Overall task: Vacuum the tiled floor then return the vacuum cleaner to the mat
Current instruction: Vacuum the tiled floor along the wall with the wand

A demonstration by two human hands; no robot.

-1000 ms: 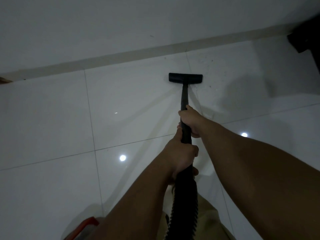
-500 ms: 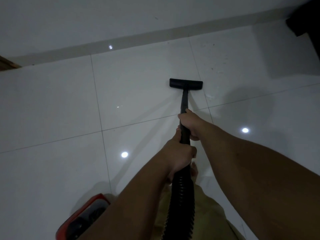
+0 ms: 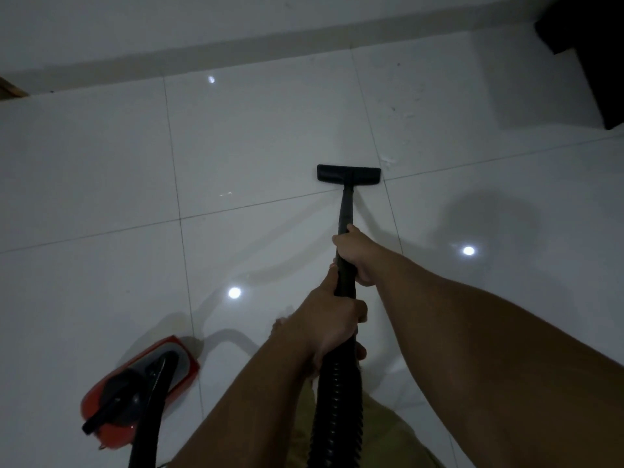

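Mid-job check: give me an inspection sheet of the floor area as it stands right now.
Surface: glossy white tiled floor, specks near the far right.
Job's things: black floor nozzle flat on a grout line; wand; ribbed hose; red vacuum body lower left.
Clutter: nothing seen.
Grippers: right hand forward on the wand, left hand behind it at the hose end.
Cables: nothing seen besides the hose.
Surroundings: skirting; dark furniture top right; no mat visible.

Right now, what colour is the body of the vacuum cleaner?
Red with a black top, seen in the head view: vacuum cleaner.
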